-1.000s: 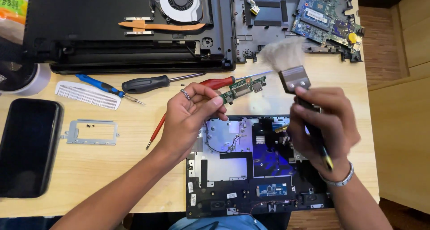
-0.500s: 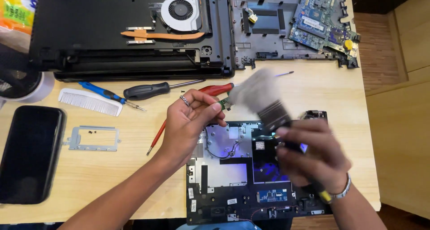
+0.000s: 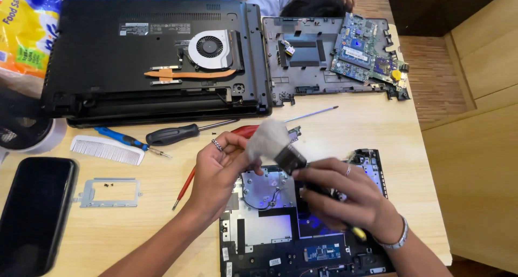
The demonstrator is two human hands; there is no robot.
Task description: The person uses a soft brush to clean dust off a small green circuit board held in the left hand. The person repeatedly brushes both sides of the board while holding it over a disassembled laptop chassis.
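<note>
Wooden desk: right hand grips one brush (bristles blurred), left hand pinches one small board.

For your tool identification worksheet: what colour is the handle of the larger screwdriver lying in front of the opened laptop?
Black; the screwdriver shows in the head view.

pale matt wooden table, soft white-bristled brush, matt black plastic laptop base, glossy black phone

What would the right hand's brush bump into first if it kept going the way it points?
Probably the left hand: the brush in the right hand aims up-left, its bristles already at those fingers and the small part they hold. Depth is hard to judge.
</note>
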